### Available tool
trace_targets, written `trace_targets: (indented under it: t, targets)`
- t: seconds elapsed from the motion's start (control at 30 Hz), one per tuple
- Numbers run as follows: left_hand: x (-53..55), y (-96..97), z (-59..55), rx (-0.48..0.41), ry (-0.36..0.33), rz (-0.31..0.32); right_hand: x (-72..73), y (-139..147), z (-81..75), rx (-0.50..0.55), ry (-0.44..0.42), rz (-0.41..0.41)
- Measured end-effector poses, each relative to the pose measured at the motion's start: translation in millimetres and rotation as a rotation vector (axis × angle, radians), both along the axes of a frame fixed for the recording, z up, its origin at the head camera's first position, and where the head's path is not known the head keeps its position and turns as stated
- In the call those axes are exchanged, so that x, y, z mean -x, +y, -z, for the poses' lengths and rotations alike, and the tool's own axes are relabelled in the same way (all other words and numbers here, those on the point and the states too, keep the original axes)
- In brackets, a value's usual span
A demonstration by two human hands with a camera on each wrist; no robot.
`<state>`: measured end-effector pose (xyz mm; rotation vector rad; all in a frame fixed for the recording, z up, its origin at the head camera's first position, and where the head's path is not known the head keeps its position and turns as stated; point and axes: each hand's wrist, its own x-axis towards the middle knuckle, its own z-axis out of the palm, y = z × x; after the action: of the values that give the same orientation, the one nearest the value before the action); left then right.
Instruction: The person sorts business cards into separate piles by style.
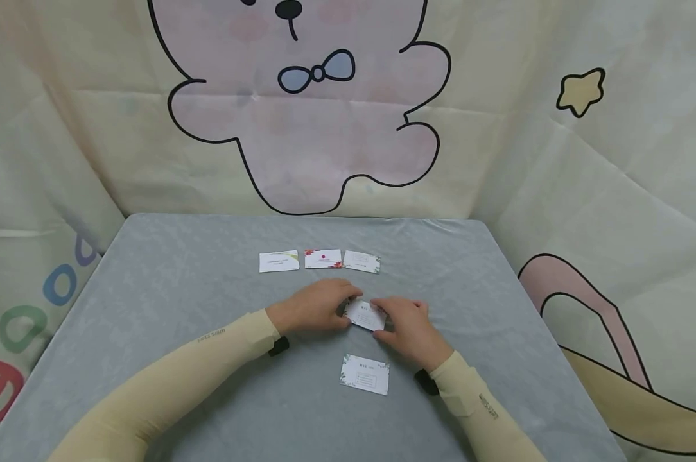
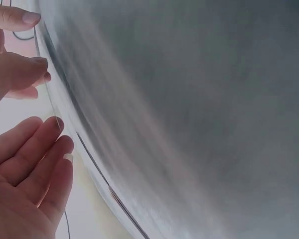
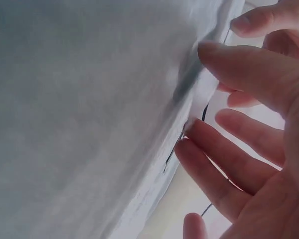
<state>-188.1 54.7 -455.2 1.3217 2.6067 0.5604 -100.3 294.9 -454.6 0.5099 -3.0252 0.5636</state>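
Between my two hands is a white business card with green leaf corners and dark print, low over the grey cloth. My left hand pinches its left side, thumb at the near corner and fingertips at the far one. On the opposite side my right hand grips it the same way. Both wrist views catch the hands from the side, the left hand and the right hand, with the card hardly visible. Closer to me lies a similar leaf-cornered business card, flat on the cloth.
Farther back, three cards form a row: a white card with a green-yellow corner, a card with red flowers and a leaf-patterned card. The grey table cover ends at a printed curtain.
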Motion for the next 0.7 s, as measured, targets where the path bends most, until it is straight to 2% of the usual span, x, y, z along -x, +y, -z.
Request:
trace_targets:
  t: [0.13,0.27,0.4,0.53,0.7]
  targets:
    - [20.2,3.1,-3.6,0.009,0.043,-0.023,24.9,1,-1.3,-0.002,0.000,0.023]
    - [46.7,9.3,-12.5,0.018,0.088,-0.070,58.2,3,-3.7,0.006,0.003,0.038]
    - [70.8,19.6,-17.7,0.042,0.090,-0.122,86.9,8,-5.5,0.034,-0.026,0.074]
    - [86.1,27.7,-15.8,0.059,0.050,-0.146,104.0,11,-4.2,0.056,-0.065,0.101]
    - [97.8,27.7,-10.9,0.075,0.043,-0.191,120.4,7,1.3,0.059,-0.061,0.096]
